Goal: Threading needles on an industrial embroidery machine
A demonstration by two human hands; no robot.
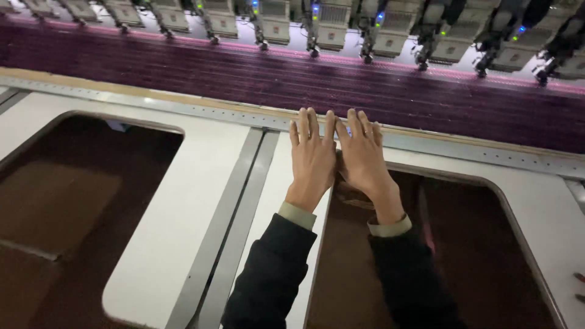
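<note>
My left hand and my right hand lie flat, palms down, side by side on the white machine table. Their fingers are spread and reach up to the metal frame rail at the edge of the stretched purple fabric. Neither hand holds anything. Dark sleeves with pale cuffs cover both forearms. The right wrist lies over the rim of a dark opening in the table.
A row of embroidery heads with needles and small blue and green lights hangs over the far side of the fabric. A second dark rounded opening is cut in the table at left. Grey metal strips run between the two openings.
</note>
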